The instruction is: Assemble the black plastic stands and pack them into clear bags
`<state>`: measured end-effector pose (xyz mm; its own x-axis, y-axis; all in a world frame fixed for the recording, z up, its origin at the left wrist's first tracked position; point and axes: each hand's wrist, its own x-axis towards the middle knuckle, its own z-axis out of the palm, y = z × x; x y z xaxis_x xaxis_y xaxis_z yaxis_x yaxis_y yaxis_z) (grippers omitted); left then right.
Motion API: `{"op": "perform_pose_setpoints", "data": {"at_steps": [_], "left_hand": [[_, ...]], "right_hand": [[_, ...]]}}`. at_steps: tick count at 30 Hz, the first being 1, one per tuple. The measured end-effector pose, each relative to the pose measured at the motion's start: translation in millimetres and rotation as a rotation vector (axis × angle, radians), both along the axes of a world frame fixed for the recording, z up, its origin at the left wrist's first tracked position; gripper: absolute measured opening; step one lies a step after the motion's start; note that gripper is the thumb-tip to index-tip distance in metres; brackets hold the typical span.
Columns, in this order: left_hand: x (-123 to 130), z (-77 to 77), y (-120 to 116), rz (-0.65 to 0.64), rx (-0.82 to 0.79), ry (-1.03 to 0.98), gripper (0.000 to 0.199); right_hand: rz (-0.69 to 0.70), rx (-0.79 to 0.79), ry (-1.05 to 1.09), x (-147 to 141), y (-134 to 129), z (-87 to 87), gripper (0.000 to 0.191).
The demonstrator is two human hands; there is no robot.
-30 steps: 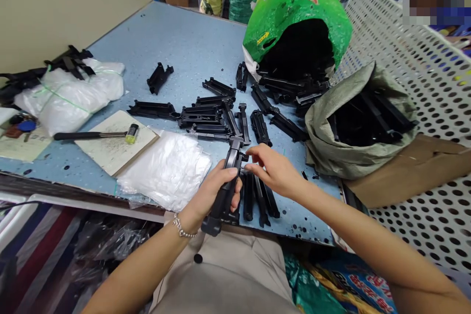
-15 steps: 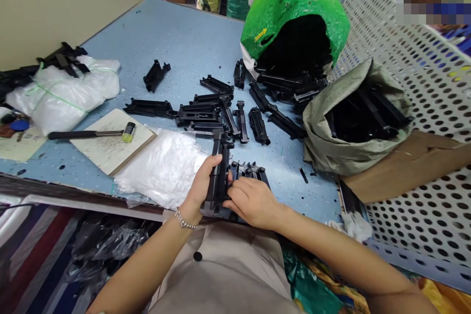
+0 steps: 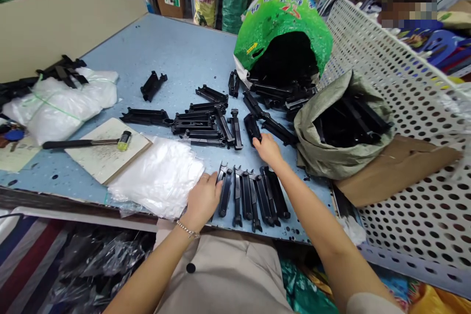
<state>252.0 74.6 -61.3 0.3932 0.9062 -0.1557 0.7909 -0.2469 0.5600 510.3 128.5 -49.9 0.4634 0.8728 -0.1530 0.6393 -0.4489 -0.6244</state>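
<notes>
My left hand [image 3: 205, 199], with a bracelet at its wrist, is low over the table's front edge. Its curled fingers and thumb are at the left side of a slim black plastic part [image 3: 224, 192] standing at the left end of a row. Several like parts [image 3: 254, 198] line up to its right, lengthwise toward me. Farther out, my right hand [image 3: 268, 150] is closed on the near end of another black plastic part [image 3: 251, 126]. Loose black parts [image 3: 196, 122] lie in a jumble left of that hand.
A green sack [image 3: 283, 17] spills black parts at the back; a grey-green sack [image 3: 305, 142] holds more. White plastic bags [image 3: 158, 176] lie left of my left hand, beside a hammer [image 3: 84, 143] on a board [image 3: 110, 167]. A perforated white crate [image 3: 415, 167] borders the right.
The black part held by both hands has come down to the row's left end with my left hand. My right hand has reached forward and taken hold of another part. The view has shifted slightly.
</notes>
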Motion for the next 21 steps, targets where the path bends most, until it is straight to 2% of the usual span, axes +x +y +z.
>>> {"op": "perform_pose_setpoints", "data": {"at_steps": [2,3,6,8,9,10,12,16,19,21], "left_hand": [[1.7,4.9,0.4,0.024,0.016,-0.239,0.041],[2.9,10.1,2.2,0.047,-0.027,-0.390,0.041],[13.8,31.4,10.4,0.147,-0.357,-0.905,0.048],[25.1,45.5,15.7,0.213,-0.581,-1.186,0.050],[30.3,51.3,17.6,0.231,-0.657,-1.268,0.049],[34.3,55.9,18.9,0.231,-0.705,-1.303,0.047],[37.6,61.8,19.6,0.212,-0.722,-1.283,0.041],[29.0,65.4,15.6,0.218,-0.704,-1.293,0.032],[20.2,67.6,11.0,0.182,-0.805,-1.301,0.042],[17.1,68.9,8.0,0.136,-0.878,-1.273,0.042]], "right_hand": [[0.009,0.015,0.099,-2.1,-9.8,3.9,0.044],[0.018,0.020,0.145,-6.1,-18.4,7.2,0.048],[0.132,0.080,0.349,-30.0,-54.2,21.4,0.051],[0.319,0.152,0.538,-49.3,-78.4,33.7,0.045],[0.388,0.175,0.560,-57.5,-87.9,40.3,0.042],[0.445,0.209,0.543,-64.0,-94.9,46.8,0.040],[0.516,0.281,0.377,-71.4,-101.1,58.7,0.044],[0.673,0.409,0.020,-72.2,-93.1,72.7,0.041],[0.564,0.485,-0.130,-69.4,-80.2,74.3,0.031],[0.508,0.478,-0.235,-67.2,-70.1,73.2,0.031]]}}
